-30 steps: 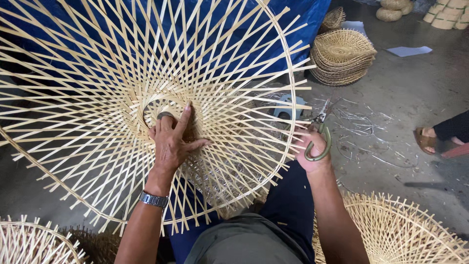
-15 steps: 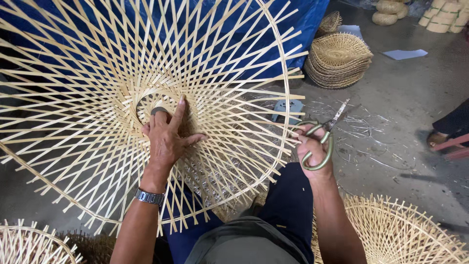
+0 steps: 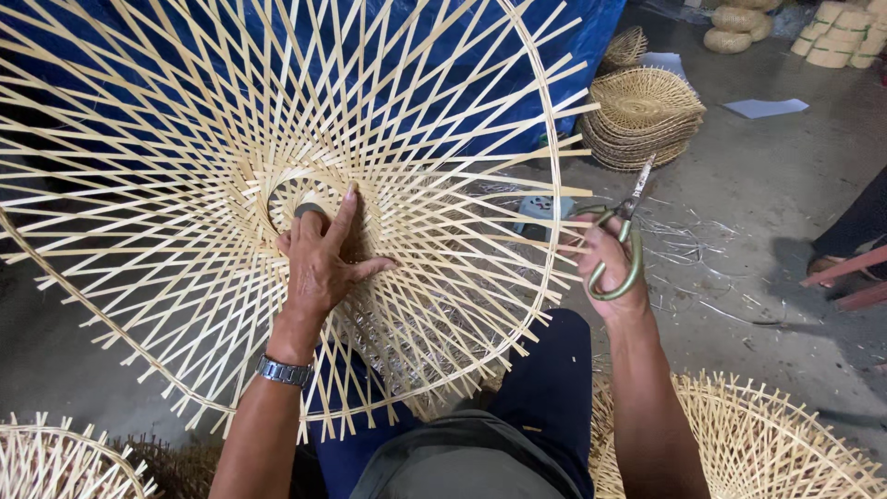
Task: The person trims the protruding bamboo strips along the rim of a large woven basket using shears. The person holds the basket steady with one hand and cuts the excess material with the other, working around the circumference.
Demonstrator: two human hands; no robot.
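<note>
left hand point(image 3: 319, 263): laid flat and open, fingers spread, on the woven centre of the bamboo frame point(image 3: 185, 139); it grips nothing, fingertips at the frame's round middle opening.
right hand point(image 3: 605, 268): closed through the loops of green-handled scissors point(image 3: 617, 242), blades pointing up and away, just outside the frame's rim.
bamboo frame: large round lattice of thin slats, resting across the person's lap, between and ahead of both hands.
wristwatch point(image 3: 285, 371): metal, just behind the left hand.
stacked woven frames point(image 3: 642, 115): on the floor, well beyond the right hand.
blue tarp point(image 3: 591, 28): beneath the frame, ahead of both hands.
</note>
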